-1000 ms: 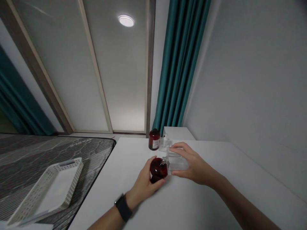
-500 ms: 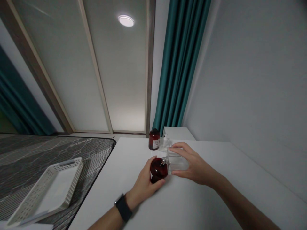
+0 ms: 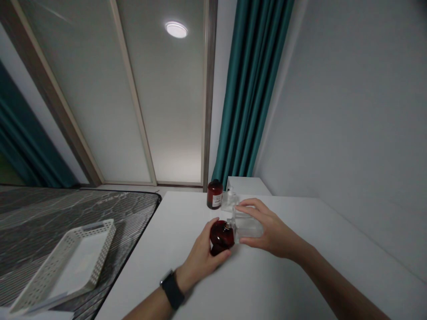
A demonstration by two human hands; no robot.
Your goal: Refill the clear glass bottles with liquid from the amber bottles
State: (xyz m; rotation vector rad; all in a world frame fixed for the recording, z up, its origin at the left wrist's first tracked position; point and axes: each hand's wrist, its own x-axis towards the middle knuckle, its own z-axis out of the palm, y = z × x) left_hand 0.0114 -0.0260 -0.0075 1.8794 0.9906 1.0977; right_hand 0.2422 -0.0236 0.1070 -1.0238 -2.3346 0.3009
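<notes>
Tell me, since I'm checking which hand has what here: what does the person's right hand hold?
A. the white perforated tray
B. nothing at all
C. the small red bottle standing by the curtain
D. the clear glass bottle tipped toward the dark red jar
D: the right hand grips the clear glass bottle, tilted with its neck at the dark red jar held by the left hand.

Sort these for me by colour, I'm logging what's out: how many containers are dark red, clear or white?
Dark red: 2, the round bottle in the left hand and a labelled jar behind.
Clear: 2, the bottle in the right hand and a small one behind.
White: 1, the basket.
Total: 5.
</notes>
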